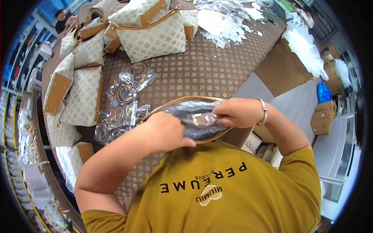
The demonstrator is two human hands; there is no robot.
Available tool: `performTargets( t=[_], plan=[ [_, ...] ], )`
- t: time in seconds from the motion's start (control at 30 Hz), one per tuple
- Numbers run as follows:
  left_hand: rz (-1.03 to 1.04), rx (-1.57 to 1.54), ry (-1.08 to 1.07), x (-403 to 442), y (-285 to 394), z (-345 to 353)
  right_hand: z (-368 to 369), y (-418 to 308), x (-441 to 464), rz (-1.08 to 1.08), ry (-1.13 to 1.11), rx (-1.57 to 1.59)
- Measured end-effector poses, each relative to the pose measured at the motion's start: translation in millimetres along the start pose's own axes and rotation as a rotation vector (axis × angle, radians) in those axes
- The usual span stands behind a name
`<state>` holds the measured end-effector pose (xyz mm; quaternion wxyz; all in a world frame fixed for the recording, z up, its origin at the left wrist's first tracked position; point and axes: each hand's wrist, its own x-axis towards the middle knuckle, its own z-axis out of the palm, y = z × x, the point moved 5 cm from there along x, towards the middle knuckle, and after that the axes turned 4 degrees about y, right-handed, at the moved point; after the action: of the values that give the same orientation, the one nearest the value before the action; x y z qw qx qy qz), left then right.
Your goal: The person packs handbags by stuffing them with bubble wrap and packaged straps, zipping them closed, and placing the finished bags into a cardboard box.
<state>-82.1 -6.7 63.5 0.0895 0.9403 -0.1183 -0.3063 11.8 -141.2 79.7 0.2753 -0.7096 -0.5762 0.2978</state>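
Note:
An open bag (194, 105) with a tan zipped edge lies against the table's near edge, its mouth facing up. Grey lining and clear plastic show inside it. At the bag's left side is my left hand (165, 132), its thumb stretched out to the right and its other fingers bent out of sight over the rim. My right hand (237, 112), with a silver bangle on the wrist, reaches in over the right side of the opening. Its thumb and fingers are closed together at the bag's edge; what they pinch is too small to tell.
Patterned bags (155, 39) are piled at the table's back and left. Plastic-wrapped straps (126, 93) lie left of my hands. Clear plastic pieces (225, 33) spread at the back. A cardboard box (281, 64) stands right of the table. A person (62, 21) is at the far left.

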Motion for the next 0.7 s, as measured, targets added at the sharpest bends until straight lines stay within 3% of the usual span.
performTargets(
  t=[0.07, 0.2, 0.3, 0.37, 0.53, 0.63, 0.7],
  plan=[
    [0.092, 0.148, 0.036, -13, 3, -3, 18, -2, 9, 0.139, -0.272, -0.303],
    [0.192, 0.218, 0.166, -15, 6, 1, 75, 30, 47, 0.434, -0.505, -0.687],
    [0.243, 0.193, 0.336, -23, -1, -7, 58, -8, 48, 0.284, -0.354, -0.813],
    [0.297, 0.111, 0.538, -33, -2, -9, 29, -47, 46, 0.167, 0.024, -0.655],
    [0.325, 0.242, 0.752, -65, -10, -21, 48, -22, 43, 0.056, 0.021, -0.680],
    [0.174, -0.151, 0.620, -62, -48, -7, 62, 0, 36, 0.277, -0.206, -0.647],
    [0.164, -0.192, 0.608, -59, -54, -2, 83, 27, 48, 0.362, -0.243, -0.639]
  ],
)
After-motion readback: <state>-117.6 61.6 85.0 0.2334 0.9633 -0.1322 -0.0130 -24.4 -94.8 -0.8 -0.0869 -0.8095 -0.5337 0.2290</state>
